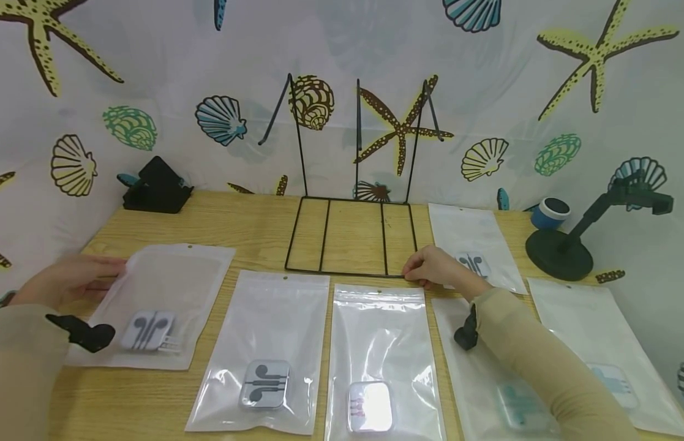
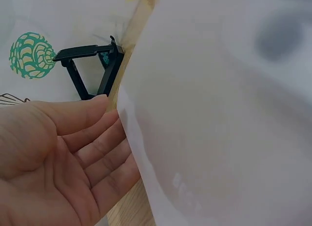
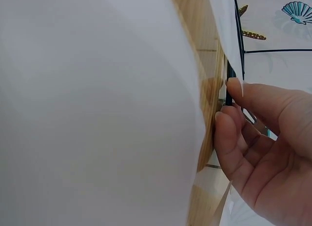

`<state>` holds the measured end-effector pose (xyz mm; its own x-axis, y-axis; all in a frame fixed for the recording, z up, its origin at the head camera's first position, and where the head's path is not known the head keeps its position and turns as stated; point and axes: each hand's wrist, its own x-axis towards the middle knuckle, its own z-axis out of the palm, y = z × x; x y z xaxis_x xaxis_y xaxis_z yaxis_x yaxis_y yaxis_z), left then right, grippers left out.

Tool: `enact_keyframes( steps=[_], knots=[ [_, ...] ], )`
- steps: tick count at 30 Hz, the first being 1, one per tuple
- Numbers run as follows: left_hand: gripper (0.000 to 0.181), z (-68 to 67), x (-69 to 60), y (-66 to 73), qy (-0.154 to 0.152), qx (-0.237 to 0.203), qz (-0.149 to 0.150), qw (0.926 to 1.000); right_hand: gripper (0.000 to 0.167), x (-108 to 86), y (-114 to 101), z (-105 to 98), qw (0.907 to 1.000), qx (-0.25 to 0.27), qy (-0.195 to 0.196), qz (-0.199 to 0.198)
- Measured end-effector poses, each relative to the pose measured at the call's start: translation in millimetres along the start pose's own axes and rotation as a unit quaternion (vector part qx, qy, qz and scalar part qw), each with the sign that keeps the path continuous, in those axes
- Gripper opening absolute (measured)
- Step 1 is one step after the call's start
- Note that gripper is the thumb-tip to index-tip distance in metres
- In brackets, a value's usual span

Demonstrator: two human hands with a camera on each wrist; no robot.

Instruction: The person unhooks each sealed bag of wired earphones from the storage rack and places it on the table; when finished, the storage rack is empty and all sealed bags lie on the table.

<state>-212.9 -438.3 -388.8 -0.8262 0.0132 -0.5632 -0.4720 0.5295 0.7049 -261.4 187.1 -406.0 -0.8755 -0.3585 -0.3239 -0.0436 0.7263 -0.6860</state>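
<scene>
A black wire rack with upright hooked prongs stands at the back of the wooden table. My right hand pinches its front right corner; in the right wrist view, the thumb and forefinger meet at the dark wire. On the left lies a white zip bag holding boxed earphones. My left hand is at that bag's left edge, its fingers loosely extended against or just behind the edge of the bag.
More zip bags with boxed earphones lie in front: one left of centre, a shiny one, and two on the right. Another bag lies behind my right wrist. A black stand, blue-white jar and black holder flank the rack.
</scene>
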Motion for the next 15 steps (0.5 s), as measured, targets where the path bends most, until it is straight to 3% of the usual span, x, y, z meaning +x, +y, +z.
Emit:
enact_keyframes(
  steps=[3,8,12,15],
  knots=[
    [0.079,-2.9,-1.0,-0.8,-0.008,-0.027,-0.013,0.9995,0.008,0.4,0.0,0.3,1.0,0.002,-0.002,0.004],
    [0.072,-7.7,-3.7,0.0,-0.026,-0.048,0.0,0.9985,0.008,0.7,-1.0,-0.8,1.0,0.001,-0.001,0.009],
    [0.062,-10.4,-3.4,4.1,-0.021,-0.065,-0.005,0.9977,0.009,-1.3,-0.5,-3.2,1.0,-0.002,-0.001,0.006],
    [0.067,-13.5,-4.1,7.1,-0.002,-0.048,-0.014,0.9988,0.011,-4.4,1.2,-9.9,0.9999,-0.01,0.003,-0.002]
  ],
)
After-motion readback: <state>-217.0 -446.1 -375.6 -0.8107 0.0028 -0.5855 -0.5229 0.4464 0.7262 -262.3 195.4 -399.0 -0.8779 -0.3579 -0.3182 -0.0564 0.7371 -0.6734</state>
